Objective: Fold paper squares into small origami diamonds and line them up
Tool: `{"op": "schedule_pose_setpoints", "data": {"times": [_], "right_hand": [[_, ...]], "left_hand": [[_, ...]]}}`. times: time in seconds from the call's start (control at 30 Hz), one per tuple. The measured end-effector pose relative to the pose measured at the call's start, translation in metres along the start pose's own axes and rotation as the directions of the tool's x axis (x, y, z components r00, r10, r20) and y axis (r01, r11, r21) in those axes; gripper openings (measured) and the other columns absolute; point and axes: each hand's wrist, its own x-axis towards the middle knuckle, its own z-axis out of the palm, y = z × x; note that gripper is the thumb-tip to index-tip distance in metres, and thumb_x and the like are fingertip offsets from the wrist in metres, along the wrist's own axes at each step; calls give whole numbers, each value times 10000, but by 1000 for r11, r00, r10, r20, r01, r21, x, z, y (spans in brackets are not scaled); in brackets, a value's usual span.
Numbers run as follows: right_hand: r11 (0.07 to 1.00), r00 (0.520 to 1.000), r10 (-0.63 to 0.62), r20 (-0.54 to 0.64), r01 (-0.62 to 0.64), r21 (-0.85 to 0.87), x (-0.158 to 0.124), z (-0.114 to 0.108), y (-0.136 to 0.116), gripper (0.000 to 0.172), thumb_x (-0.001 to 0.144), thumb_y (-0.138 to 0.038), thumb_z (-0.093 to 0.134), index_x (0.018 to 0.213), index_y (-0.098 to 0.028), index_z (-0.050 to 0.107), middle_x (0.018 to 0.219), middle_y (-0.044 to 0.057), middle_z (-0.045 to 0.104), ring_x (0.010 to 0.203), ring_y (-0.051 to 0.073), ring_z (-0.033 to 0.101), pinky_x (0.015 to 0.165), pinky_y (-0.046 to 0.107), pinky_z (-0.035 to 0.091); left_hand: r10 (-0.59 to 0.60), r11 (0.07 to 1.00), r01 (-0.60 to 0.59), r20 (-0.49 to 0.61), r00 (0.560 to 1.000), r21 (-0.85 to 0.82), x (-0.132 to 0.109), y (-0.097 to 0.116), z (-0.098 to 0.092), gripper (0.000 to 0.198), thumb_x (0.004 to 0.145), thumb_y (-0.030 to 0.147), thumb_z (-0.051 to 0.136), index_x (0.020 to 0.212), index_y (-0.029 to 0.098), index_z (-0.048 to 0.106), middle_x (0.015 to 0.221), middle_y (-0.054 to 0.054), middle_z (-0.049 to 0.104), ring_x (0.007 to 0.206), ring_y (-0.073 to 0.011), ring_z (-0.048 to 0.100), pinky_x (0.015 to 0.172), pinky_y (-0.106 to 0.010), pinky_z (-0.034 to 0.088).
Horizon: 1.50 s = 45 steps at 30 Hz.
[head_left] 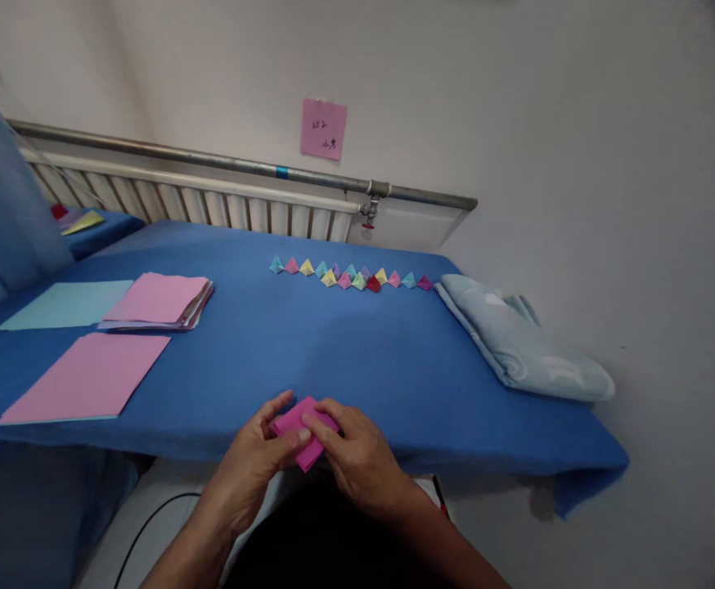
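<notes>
A folded piece of bright pink paper (pixel 306 415) is held between my two hands, just over the front edge of the blue-covered table. My left hand (pixel 258 450) grips its left side, the thumb lying on top and the index finger raised at the far corner. On the right side, my right hand (pixel 357 450) pinches the paper, with its thumb and index finger on the upper face. The fingers beneath the paper are hidden. Farther back stand small folded paper pyramids (pixel 358 281) in several colours, set in rows.
Coloured paper sheets lie at the left: a pink stack (pixel 156 298), a pale blue sheet (pixel 66 304) and a larger pink sheet (pixel 87 376). A folded light-green blanket (pixel 523 343) rests at the right end of the blue tablecloth (pixel 259 343). Behind are a radiator (pixel 235 209) and a pipe (pixel 210 153).
</notes>
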Motion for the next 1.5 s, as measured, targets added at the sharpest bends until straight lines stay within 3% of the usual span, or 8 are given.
{"op": "schedule_pose_setpoints", "data": {"times": [0.2,0.27,0.33,0.4,0.47,0.8,1.27,1.5], "right_hand": [[957,989,141,-42,-125,264,-3,-14,-6,510,850,-56,384,1325,-220,467,1287,115,512,1120,230,513,944,411,444],[851,939,337,-66,-274,449,-2,-23,-7,444,871,-110,401,1287,-230,499,1237,95,552,1084,206,543,933,375,456],[682,870,492,27,-404,610,1,-32,-9,341,893,-199,450,1216,-230,553,1137,74,611,992,184,588,876,336,482],[570,841,523,138,-466,677,5,-39,-13,265,880,-272,517,1120,-225,617,1019,50,647,922,173,604,830,312,486],[560,847,504,170,-470,683,8,-44,-16,213,844,-297,579,1023,-222,665,920,29,648,861,162,600,785,292,479],[600,876,474,94,-399,693,9,-52,-21,105,825,-274,617,872,-221,694,817,13,653,753,139,593,693,265,463],[626,871,491,-14,-341,701,10,-47,-19,117,829,-292,626,777,-212,694,751,10,667,713,135,607,684,262,470],[541,840,540,57,-398,741,11,-42,-20,151,816,-284,604,699,-207,659,688,-6,627,659,125,569,659,253,454]], "left_hand": [[222,897,-218,34,974,385,0,-5,-6,791,659,247,663,1388,170,363,1020,-70,675,803,-179,624,754,-305,482],[299,780,-303,99,949,548,-5,-5,-9,714,719,238,585,1396,216,360,1085,-68,671,906,-201,635,837,-335,471],[343,661,-379,189,920,648,-10,-5,-11,652,766,226,528,1394,271,363,1102,-45,675,974,-201,635,889,-344,456],[369,584,-438,257,893,683,-15,-5,-12,621,788,220,507,1388,306,369,1092,-25,683,991,-194,639,898,-337,459],[386,556,-473,291,875,684,-19,-5,-12,609,797,214,508,1382,322,381,1085,-15,687,989,-192,643,901,-335,462],[387,655,-469,271,882,592,-25,2,-8,607,737,193,665,1306,338,511,1033,-34,714,937,-232,662,887,-323,459],[325,681,-434,287,901,590,-27,2,-6,596,775,222,627,1336,346,468,1030,-12,703,902,-193,647,862,-283,450],[291,737,-401,280,915,543,-25,1,-7,577,779,244,630,1326,343,478,1011,-23,701,890,-202,640,844,-303,451]]}}
